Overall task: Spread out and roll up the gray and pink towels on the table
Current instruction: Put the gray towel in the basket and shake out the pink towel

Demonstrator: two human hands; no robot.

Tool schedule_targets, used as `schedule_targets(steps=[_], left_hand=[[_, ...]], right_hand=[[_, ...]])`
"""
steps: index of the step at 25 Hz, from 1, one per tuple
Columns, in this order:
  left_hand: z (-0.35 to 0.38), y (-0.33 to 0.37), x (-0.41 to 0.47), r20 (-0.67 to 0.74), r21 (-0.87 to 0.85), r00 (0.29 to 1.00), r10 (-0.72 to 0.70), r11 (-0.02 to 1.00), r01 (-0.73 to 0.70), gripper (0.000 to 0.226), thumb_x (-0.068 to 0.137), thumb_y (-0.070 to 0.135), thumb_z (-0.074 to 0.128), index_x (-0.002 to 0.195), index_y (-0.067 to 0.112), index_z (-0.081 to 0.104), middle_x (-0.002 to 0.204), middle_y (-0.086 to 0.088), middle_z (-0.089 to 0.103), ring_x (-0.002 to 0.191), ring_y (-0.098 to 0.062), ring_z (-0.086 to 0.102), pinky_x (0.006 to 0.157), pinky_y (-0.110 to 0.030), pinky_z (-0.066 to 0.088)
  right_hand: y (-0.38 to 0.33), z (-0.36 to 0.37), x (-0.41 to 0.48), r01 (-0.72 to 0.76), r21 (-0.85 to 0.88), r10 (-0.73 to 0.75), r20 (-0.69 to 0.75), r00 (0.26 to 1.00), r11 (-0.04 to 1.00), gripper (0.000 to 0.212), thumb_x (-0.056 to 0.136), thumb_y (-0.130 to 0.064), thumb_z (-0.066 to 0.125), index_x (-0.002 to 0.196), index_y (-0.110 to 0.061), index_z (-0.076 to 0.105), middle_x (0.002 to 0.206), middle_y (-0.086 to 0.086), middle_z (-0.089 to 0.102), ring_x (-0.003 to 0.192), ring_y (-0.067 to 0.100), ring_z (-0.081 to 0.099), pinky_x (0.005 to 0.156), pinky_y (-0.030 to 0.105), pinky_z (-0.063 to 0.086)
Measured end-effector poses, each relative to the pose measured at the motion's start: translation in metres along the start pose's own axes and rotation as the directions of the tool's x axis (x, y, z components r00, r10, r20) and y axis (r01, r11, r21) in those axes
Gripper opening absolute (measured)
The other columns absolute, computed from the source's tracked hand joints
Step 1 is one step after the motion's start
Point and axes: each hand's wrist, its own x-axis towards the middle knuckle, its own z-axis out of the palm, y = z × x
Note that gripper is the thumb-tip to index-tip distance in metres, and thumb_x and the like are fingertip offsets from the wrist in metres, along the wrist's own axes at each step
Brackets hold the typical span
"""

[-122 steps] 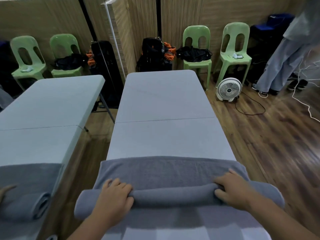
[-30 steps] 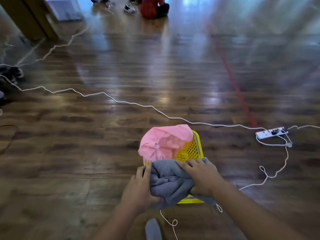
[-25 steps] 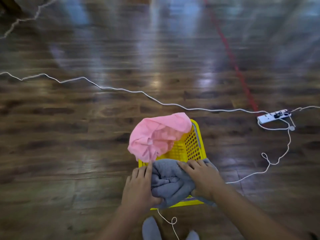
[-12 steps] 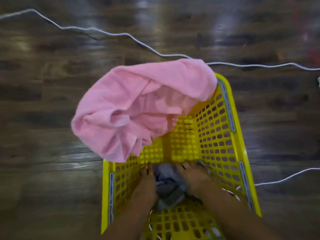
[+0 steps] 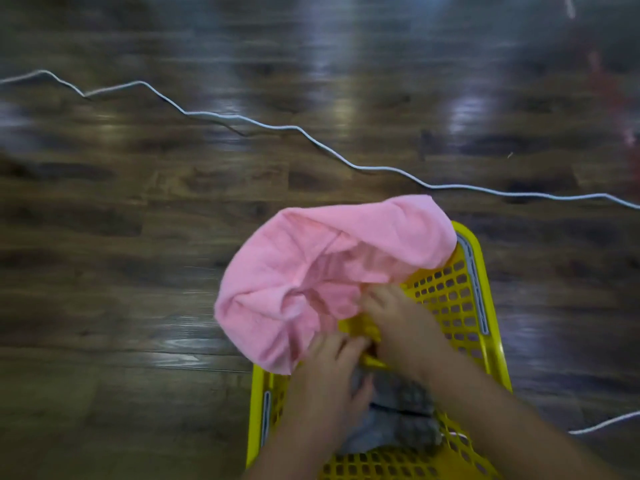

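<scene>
Two hands had left the gray towel (image 5: 391, 414) lying in the basket (image 5: 485, 306), lower right of frame. The left hand (image 5: 325, 372) and right hand (image 5: 398, 323) now reached for the pink towel (image 5: 311, 271) draped over the rim; whether they gripped it, I could not tell. Gray looked finished, pink next.

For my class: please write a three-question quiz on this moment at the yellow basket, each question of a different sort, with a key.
1. True or false: the pink towel lies flat on the floor.
2. Where is the gray towel? A) inside the yellow basket B) on a chair C) on the white cable
3. Fill in: the left hand and right hand reach toward the ___ towel.

Key: 1 false; 2 A; 3 pink.
</scene>
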Motion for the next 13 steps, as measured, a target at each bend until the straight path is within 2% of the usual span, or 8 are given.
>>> schedule_targets(steps=[1,3,5,6,7,9,11,13], left_hand=[[-0.030,0.000,0.015,-0.152,0.069,0.988,0.003,0.998,0.008,0.052,0.076,0.045,0.062,0.125,0.031,0.054,0.118,0.003,0.054,0.111,-0.023,0.050,0.092,-0.039,0.046],[-0.064,-0.023,0.039,-0.331,0.204,0.936,-0.121,0.959,0.197,0.072,0.070,0.052,0.070,0.134,0.025,0.049,0.132,-0.005,0.049,0.122,-0.029,0.043,0.099,-0.047,0.040],[-0.081,-0.055,0.051,-0.322,0.272,0.900,-0.293,0.882,0.384,0.088,0.065,0.056,0.072,0.141,0.022,0.041,0.143,-0.008,0.039,0.129,-0.032,0.036,0.100,-0.051,0.039],[-0.081,-0.070,0.051,-0.300,0.286,0.889,-0.347,0.856,0.431,0.087,0.066,0.053,0.072,0.140,0.020,0.041,0.143,-0.009,0.038,0.128,-0.032,0.036,0.098,-0.050,0.041],[-0.079,-0.084,0.050,-0.280,0.274,0.882,-0.379,0.849,0.452,0.078,0.068,0.046,0.072,0.136,0.019,0.046,0.139,-0.010,0.040,0.123,-0.033,0.039,0.095,-0.048,0.042],[-0.079,-0.101,0.041,-0.256,0.130,0.858,-0.444,0.864,0.486,0.053,0.072,0.029,0.070,0.122,0.019,0.057,0.127,-0.010,0.043,0.110,-0.032,0.047,0.089,-0.044,0.045],[-0.093,-0.106,0.025,-0.230,-0.077,0.804,-0.549,0.833,0.547,0.032,0.076,0.023,0.067,0.108,0.022,0.062,0.116,-0.007,0.048,0.094,-0.027,0.055,0.076,-0.037,0.047],[-0.126,-0.100,0.010,-0.232,-0.216,0.758,-0.610,0.792,0.571,0.016,0.081,0.022,0.062,0.095,0.027,0.059,0.098,-0.001,0.059,0.080,-0.020,0.058,0.060,-0.030,0.040]], right_hand=[[0.002,-0.024,0.027,0.024,-0.031,-0.029,-0.146,0.989,0.999,0.062,0.065,-0.034,0.068,0.123,-0.014,0.057,0.116,0.010,0.058,0.105,0.033,0.052,0.088,0.042,0.048],[0.011,-0.051,0.078,-0.053,-0.096,0.030,-0.233,0.972,0.994,0.075,0.061,-0.040,0.076,0.128,-0.014,0.054,0.124,0.011,0.055,0.111,0.033,0.049,0.090,0.044,0.046],[0.021,-0.054,0.117,-0.134,-0.214,0.109,-0.121,0.987,0.968,0.083,0.061,-0.046,0.077,0.133,-0.017,0.049,0.129,0.010,0.052,0.114,0.033,0.046,0.088,0.045,0.046],[0.026,-0.048,0.127,-0.157,-0.271,0.153,-0.037,0.988,0.950,0.077,0.064,-0.047,0.076,0.131,-0.018,0.049,0.126,0.009,0.053,0.112,0.032,0.047,0.086,0.045,0.047],[0.030,-0.042,0.133,-0.164,-0.311,0.181,0.027,0.983,0.936,0.064,0.070,-0.044,0.074,0.124,-0.019,0.053,0.120,0.008,0.056,0.109,0.031,0.047,0.083,0.044,0.048],[0.034,-0.044,0.133,-0.181,-0.282,0.208,0.068,0.976,0.942,0.036,0.079,-0.037,0.066,0.110,-0.018,0.059,0.109,0.007,0.060,0.105,0.031,0.050,0.078,0.043,0.049],[0.027,-0.062,0.128,-0.196,-0.137,0.204,0.044,0.978,0.971,0.028,0.081,-0.038,0.056,0.099,-0.017,0.062,0.100,0.008,0.063,0.099,0.032,0.055,0.074,0.043,0.049],[0.006,-0.095,0.123,-0.154,-0.006,0.153,-0.036,0.987,0.988,0.031,0.077,-0.040,0.044,0.090,-0.018,0.062,0.090,0.009,0.066,0.089,0.035,0.060,0.069,0.042,0.049]])
